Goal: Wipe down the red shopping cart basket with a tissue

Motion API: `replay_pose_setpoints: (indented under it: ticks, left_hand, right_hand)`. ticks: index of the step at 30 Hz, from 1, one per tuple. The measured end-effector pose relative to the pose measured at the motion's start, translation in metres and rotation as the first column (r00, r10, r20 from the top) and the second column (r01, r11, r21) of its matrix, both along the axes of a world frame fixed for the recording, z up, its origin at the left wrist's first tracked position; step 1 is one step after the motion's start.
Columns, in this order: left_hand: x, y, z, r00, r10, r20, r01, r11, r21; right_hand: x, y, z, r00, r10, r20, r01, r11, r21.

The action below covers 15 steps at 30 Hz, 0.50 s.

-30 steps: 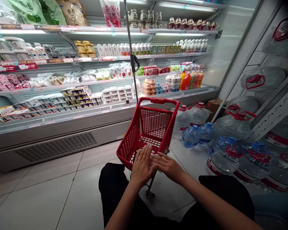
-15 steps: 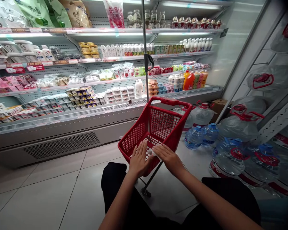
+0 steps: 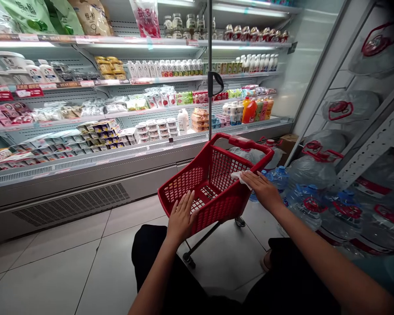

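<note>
Here, grasping cloth (image 3: 239,176) against cart (image 3: 223,202), right of centre, with right hand (image 3: 263,189); below centre, touching cart with left hand (image 3: 180,220), fingers (image 3: 185,202) unclenched.

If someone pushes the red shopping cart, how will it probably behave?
The red shopping cart would probably roll readily, since casters show beneath its legs. Its perforated basket looks stiff, as the sides stand straight. It may be fairly light for its size, given those many holes and thin legs.
</note>
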<state>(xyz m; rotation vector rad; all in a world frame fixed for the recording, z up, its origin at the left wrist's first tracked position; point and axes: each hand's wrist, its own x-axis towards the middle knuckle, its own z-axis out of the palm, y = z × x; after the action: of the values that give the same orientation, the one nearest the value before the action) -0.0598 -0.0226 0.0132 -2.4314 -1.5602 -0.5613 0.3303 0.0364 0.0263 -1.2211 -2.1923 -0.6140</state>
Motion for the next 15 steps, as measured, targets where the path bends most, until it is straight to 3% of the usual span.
replay_pose_setpoints:
  ticks: [4,11,13,15]
  left_hand:
    - [0.002,0.005,-0.002,1.0,0.006,0.005,-0.006,0.999,0.032]
    - [0.006,0.007,-0.006,1.0,0.0,0.011,-0.001,0.998,0.058]
    - [0.003,0.007,-0.004,1.0,-0.03,-0.001,0.03,0.998,0.05]
    - [-0.002,0.006,-0.002,0.998,-0.062,-0.019,0.062,0.997,0.038]
  right_hand:
    - [-0.026,-0.012,-0.009,0.997,-0.023,-0.079,0.026,0.999,0.043]
    - [-0.133,-0.055,-0.038,0.977,0.202,-0.063,-0.203,0.979,-0.012]
    - [-0.137,-0.056,-0.037,0.97,0.243,-0.026,-0.244,0.969,-0.041]
    - [-0.12,-0.049,-0.03,0.967,0.255,0.016,-0.254,0.966,-0.059]
